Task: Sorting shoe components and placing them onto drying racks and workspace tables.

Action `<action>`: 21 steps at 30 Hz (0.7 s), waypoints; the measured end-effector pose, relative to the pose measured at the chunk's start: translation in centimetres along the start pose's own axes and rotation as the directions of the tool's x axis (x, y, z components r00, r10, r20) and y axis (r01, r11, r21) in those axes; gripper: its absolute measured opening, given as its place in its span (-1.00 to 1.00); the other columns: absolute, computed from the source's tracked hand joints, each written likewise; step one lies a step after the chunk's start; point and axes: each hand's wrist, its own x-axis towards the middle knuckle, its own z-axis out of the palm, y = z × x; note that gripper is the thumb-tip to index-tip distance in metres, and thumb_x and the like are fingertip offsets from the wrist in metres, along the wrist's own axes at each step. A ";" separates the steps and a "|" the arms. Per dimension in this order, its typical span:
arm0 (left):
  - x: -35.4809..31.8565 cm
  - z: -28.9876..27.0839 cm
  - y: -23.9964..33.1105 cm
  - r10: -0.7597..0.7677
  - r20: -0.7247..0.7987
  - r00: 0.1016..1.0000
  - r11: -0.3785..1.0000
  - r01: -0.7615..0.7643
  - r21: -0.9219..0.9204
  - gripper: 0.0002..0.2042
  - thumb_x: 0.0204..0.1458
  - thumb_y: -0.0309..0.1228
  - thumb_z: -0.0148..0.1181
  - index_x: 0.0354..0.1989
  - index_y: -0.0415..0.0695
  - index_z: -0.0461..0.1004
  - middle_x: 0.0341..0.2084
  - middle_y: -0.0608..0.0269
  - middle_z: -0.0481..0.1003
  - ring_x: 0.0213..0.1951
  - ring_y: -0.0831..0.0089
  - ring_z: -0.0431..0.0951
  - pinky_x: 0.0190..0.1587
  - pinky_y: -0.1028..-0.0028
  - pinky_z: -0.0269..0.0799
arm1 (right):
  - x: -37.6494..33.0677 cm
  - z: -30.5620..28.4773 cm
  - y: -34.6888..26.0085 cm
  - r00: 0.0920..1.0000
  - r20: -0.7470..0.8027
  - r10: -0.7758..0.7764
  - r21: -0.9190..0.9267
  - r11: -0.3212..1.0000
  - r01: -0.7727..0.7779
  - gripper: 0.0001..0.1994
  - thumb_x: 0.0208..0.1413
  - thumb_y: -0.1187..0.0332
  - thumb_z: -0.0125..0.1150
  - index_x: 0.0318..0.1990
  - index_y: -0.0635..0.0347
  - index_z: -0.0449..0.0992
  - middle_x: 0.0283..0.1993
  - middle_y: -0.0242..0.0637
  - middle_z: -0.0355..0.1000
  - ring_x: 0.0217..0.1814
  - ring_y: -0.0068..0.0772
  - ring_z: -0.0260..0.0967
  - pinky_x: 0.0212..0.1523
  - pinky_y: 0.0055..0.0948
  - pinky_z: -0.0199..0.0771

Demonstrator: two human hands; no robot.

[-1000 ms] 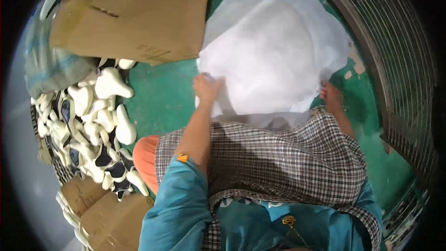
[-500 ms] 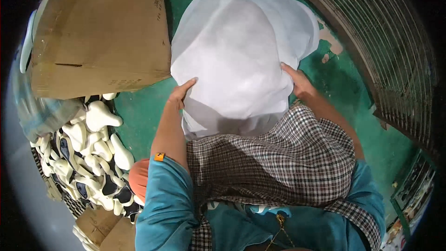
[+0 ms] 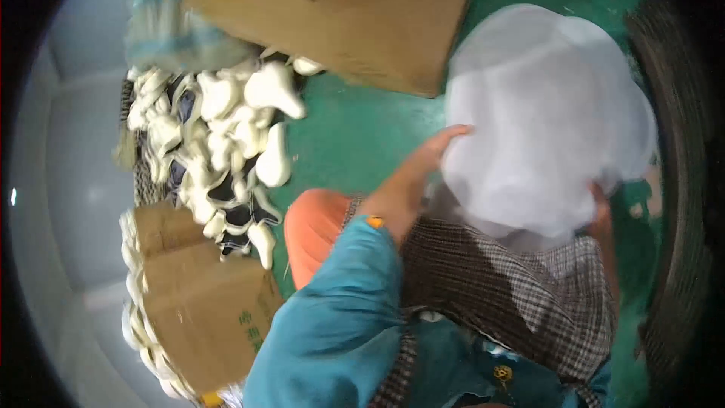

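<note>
A stack of thin white sheets with rounded, lobed edges point(image 3: 540, 113) lies over my lap and reaches out past my knees. My left hand point(image 3: 444, 140) grips its left edge, thumb on top and the other fingers hidden underneath. At the lower right edge my right hand point(image 3: 600, 204) holds the same stack; it is blurred and partly covered by the sheets. Below the stack, a checked apron point(image 3: 506, 287) covers my lap.
A large cardboard box point(image 3: 362, 15) stands ahead on the green floor point(image 3: 355, 125). Many cream saddle-shaped pieces point(image 3: 219, 151) are heaped to the left, near a striped sack point(image 3: 170, 30). A smaller cardboard box point(image 3: 200, 302) is nearer me. Dark ribbed slats point(image 3: 672, 181) border the right.
My view has swung left, so everything sits further right in the picture, and more of the heap and the near box shows. Both hands stay on the white sheets.
</note>
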 end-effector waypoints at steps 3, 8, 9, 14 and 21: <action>1.6 6.1 -1.0 -0.019 0.085 0.996 0.994 0.028 -0.103 -0.50 -0.15 -0.20 0.13 -0.02 -0.17 0.26 -0.16 0.16 0.37 -0.15 0.30 0.40 -0.09 0.30 0.34 | -0.4 -6.2 -1.1 0.970 -0.243 -0.005 -0.092 0.996 -0.018 -0.56 -0.04 0.27 0.11 -0.01 0.30 0.25 -0.05 -0.20 0.30 -0.03 -0.27 0.27 -0.02 -0.36 0.28; -0.7 5.3 -0.5 -0.009 0.120 0.993 0.949 0.046 -0.312 -0.51 -0.17 -0.25 0.17 -0.06 -0.24 0.26 -0.21 0.06 0.38 -0.18 0.27 0.42 -0.12 0.25 0.36 | 0.9 -4.2 -1.5 0.986 -0.165 0.029 -0.085 0.995 -0.044 -0.58 -0.05 0.30 0.12 -0.01 0.20 0.27 -0.08 -0.22 0.32 -0.05 -0.28 0.28 -0.05 -0.31 0.32; -0.7 5.9 -0.3 0.002 0.129 0.992 0.930 0.046 -0.366 -0.52 -0.17 -0.26 0.16 -0.07 -0.25 0.27 -0.23 0.05 0.39 -0.20 0.26 0.43 -0.14 0.23 0.38 | 0.7 -4.2 -1.8 0.985 -0.173 0.020 -0.086 0.996 -0.035 -0.58 -0.05 0.30 0.12 -0.01 0.20 0.27 -0.08 -0.22 0.32 -0.05 -0.28 0.28 -0.05 -0.31 0.32; 0.2 7.2 -0.1 -0.012 0.125 0.992 0.935 0.056 -0.350 -0.52 -0.21 -0.27 0.14 -0.09 -0.25 0.28 -0.25 0.03 0.40 -0.20 0.22 0.42 -0.14 0.23 0.35 | 0.5 -5.3 -2.8 0.988 -0.145 -0.062 -0.011 0.998 0.061 -0.61 -0.07 0.36 0.11 -0.04 0.23 0.27 -0.15 -0.22 0.34 -0.12 -0.26 0.30 -0.08 -0.30 0.34; -0.5 7.6 -1.4 0.002 0.035 0.999 0.956 0.008 -0.295 -0.59 -0.24 -0.24 0.11 -0.19 -0.21 0.36 -0.30 0.10 0.42 -0.25 0.26 0.43 -0.17 0.28 0.36 | -0.8 -1.3 -3.2 0.942 -0.275 -0.193 -0.141 0.977 0.159 -0.67 -0.17 0.45 0.12 -0.16 0.30 0.33 -0.21 -0.25 0.34 -0.23 -0.30 0.32 -0.18 -0.40 0.34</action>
